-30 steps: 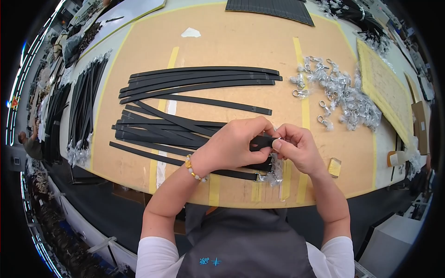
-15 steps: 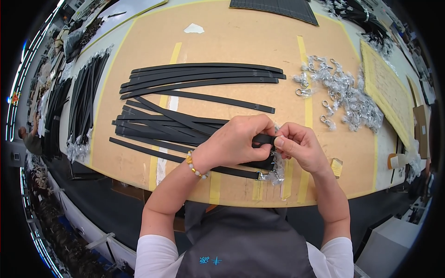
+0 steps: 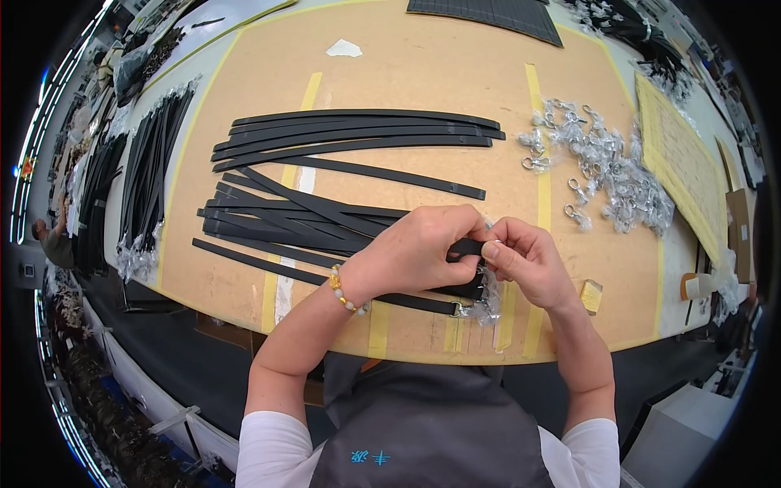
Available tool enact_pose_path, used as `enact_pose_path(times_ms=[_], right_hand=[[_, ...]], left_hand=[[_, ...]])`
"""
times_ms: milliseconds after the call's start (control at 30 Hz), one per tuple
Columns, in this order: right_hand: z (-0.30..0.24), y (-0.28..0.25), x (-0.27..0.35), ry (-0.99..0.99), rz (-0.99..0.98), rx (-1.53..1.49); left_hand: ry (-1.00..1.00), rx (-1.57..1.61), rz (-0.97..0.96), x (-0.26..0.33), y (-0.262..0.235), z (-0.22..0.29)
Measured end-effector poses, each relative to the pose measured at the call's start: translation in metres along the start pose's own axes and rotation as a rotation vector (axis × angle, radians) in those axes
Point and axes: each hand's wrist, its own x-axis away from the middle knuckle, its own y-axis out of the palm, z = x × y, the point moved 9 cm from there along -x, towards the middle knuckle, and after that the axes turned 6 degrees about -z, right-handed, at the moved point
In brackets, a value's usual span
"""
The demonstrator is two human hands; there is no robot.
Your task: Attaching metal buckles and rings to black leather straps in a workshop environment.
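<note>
Strap end (image 3: 465, 246) is gripped by both the left hand (image 3: 419, 248) and right hand (image 3: 525, 260); many loose straps (image 3: 358, 134) and metal clips (image 3: 606, 167) remain unassembled on the bench (image 3: 407, 69).

The left hand (image 3: 415, 256) covers most of the black strap (image 3: 465, 246) pinched against the right hand (image 3: 529, 264), hiding the strap's end and both grips, while the metal clips (image 3: 606, 167) blur into a glittering heap and the dark mat (image 3: 504, 12) is cropped at the top edge.
</note>
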Motion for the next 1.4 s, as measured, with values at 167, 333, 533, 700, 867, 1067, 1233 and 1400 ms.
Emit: enact_pose_path(times_ms=[167, 333, 533, 700, 867, 1067, 1233, 1400], right_hand=[[0.003, 0.003, -0.001, -0.051, 0.019, -0.009], [0.007, 0.003, -0.001, -0.135, 0.067, 0.099], [0.006, 0.006, -0.002, -0.021, -0.043, -0.072], [0.008, 0.009, -0.003, -0.021, -0.127, -0.167], [0.002, 0.007, 0.000, -0.001, -0.170, -0.014], [0.006, 0.014, -0.002, 0.003, -0.204, -0.050], [-0.012, 0.027, -0.002, -0.201, -0.127, -0.032], [-0.002, 0.017, 0.002, -0.188, -0.061, 0.030]], left_hand=[[0.001, -0.016, -0.017, 0.000, 0.003, -0.001], [0.039, 0.003, -0.033, -0.001, 0.001, 0.004], [0.067, 0.012, -0.018, 0.001, -0.006, 0.005], [0.111, -0.014, 0.047, 0.003, -0.011, 0.009], [0.147, -0.034, 0.043, 0.004, -0.011, 0.015], [0.121, 0.032, -0.057, 0.003, -0.003, 0.015], [0.071, 0.228, -0.109, 0.002, -0.001, 0.013], [-0.003, 0.299, -0.193, 0.002, 0.003, 0.001]])
